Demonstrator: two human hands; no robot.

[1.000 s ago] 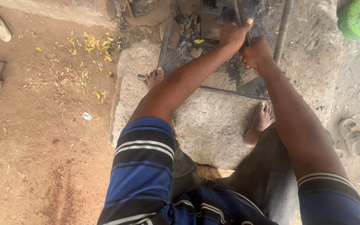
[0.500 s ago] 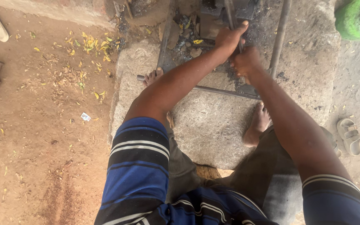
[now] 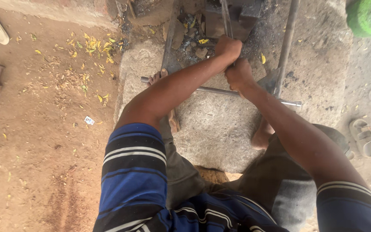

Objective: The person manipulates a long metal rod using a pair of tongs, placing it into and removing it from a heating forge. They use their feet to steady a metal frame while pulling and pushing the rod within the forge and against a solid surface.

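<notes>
Obs.: person seated low over a rough grey stone slab [image 3: 237,133], both arms stretched forward. Left hand [image 3: 228,47] and right hand [image 3: 238,76] are stacked one behind the other, each grip fully curled tight round a thin grey metal strip [image 3: 226,17] that runs away from the body to a dark blocky metal fixture [image 3: 239,15] at the far edge of the slab. Whether the strip is clamped in the fixture or only rests against it, I cannot tell; the junction is in shadow.

Surroundings: a long thin steel rod [image 3: 220,91] lies crosswise on the slab under the forearms; a second rusty upright bar [image 3: 286,43] angles in just right of the hands. Bare left foot [image 3: 157,78] sits at the crosswise rod's left end. Charred debris and yellow leaf scraps [image 3: 196,41] lie near the fixture. A pale sandal [image 3: 363,136] is on the dirt, well apart to the right.

Judgement, technique: with both fists so close together, leverage depends on straight wrists and drawing in line with the strip, not sideways, or the thin strip will likely kink. Keep the forearms above the crosswise rod so it does not roll. The foot is near the working line; best kept braced and still.
</notes>
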